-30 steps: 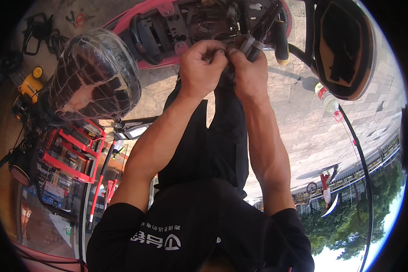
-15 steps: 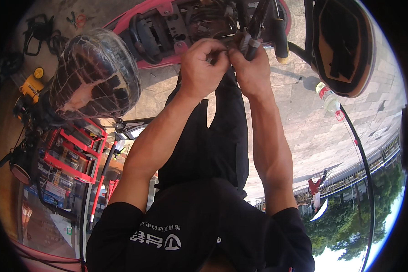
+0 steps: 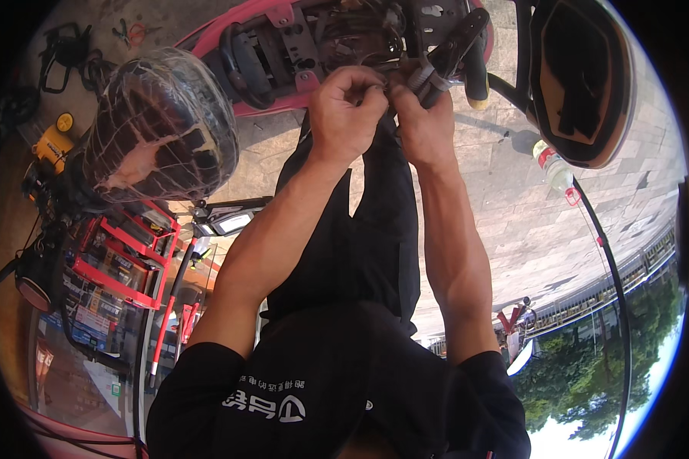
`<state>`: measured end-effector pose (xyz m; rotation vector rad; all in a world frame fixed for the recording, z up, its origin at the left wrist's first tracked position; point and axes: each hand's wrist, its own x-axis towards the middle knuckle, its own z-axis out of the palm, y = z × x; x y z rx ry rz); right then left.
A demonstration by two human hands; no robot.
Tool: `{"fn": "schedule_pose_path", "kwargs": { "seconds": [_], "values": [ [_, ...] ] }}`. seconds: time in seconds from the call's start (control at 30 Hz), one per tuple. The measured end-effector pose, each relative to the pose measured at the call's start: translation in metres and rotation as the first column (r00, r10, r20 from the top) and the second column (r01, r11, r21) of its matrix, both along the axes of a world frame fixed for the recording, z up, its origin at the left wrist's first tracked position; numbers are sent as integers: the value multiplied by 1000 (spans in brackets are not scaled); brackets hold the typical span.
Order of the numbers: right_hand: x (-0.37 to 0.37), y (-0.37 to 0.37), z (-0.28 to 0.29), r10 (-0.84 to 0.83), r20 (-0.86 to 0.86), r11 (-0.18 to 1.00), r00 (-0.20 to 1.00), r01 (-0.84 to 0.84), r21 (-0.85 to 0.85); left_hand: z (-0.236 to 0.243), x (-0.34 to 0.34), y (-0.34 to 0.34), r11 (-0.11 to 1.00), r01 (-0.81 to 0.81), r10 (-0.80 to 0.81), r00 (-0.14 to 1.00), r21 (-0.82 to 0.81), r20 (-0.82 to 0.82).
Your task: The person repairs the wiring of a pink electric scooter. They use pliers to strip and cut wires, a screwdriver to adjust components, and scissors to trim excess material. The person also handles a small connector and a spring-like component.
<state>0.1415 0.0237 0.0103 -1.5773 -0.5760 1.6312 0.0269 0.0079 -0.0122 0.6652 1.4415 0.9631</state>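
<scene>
Both hands meet at the near edge of a pink two-wheeler body [image 3: 310, 83], whose inside lies open with dark wires [image 3: 360, 30]. My left hand [image 3: 343, 115] is closed, thumb and index finger pinched together; what they pinch is too small to make out. Close beside it, my right hand [image 3: 427, 130] is wrapped round a dark plier-like hand tool [image 3: 461, 40] with a grey ribbed part near the thumb. The tool's wide dark end points up and to the right, over the body. My fingers hide part of the tool and whatever lies between the two hands.
A plastic-wrapped seat [image 3: 161, 126] stands at left, near red metal racks [image 3: 122, 264] and a yellow device [image 3: 52, 145]. Pliers [image 3: 130, 32] lie on the floor at far left. A large dark mirror-like part [image 3: 578, 76] and a hanging bottle [image 3: 553, 164] are at right.
The hand tool has turned in my right hand, its dark end swinging right and showing its broad side. My left hand stays nearly in place. A distant person in red has shifted left.
</scene>
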Motion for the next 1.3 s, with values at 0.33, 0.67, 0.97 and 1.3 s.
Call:
{"fn": "schedule_pose_path", "kwargs": {
  "seconds": [0.33,0.67,0.97,1.3],
  "values": [
    [10,-2,-4,164,208,984,964,-145,-106,0,-4,-6,976,143,-117,980,164,-160],
    [10,-13,0,208,156,975,966,-191,-114,4,1,-14,995,-6,9,999,104,-35],
    [9,-14,1,245,217,969,945,-246,-23,10,-4,-19,997,13,-14,1000,77,17],
    [21,-3,-12,321,38,945,946,-322,53,3,-19,-1,968,228,-220,972,103,-83]
  ]
}}
